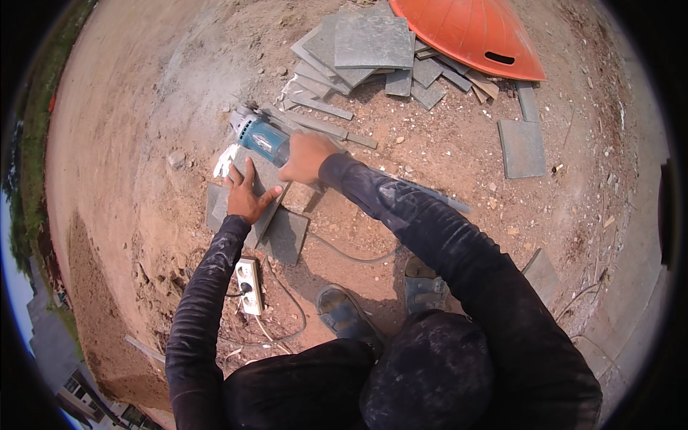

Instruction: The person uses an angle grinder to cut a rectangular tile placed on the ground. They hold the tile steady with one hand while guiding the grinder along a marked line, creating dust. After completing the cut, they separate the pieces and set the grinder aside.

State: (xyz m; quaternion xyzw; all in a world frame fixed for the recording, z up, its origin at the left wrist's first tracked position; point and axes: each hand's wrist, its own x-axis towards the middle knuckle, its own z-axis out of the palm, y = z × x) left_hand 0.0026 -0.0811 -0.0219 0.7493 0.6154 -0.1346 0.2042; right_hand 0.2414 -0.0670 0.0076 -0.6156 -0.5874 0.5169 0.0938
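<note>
My right hand (309, 159) is wrapped round the body of a teal angle grinder (264, 139), whose grey head points to the far left. The grinder lies over the far part of a grey stone tile (271, 173); its disc is too blurred to make out, and I cannot tell whether it touches the tile. With fingers spread, my left hand (248, 198) rests flat on the same tile, just nearer than the tool. Other grey tiles (288, 236) lie beneath and beside this one. A white patch (226, 160) shows by my left fingertips.
A pile of grey tiles (373, 44) lies at the far side, beside an upturned orange tub (473, 32). One tile (522, 149) lies apart at right. Near my left forearm sits a white power strip (249, 285), with a cable (292, 335) looping towards my sandals (347, 312).
</note>
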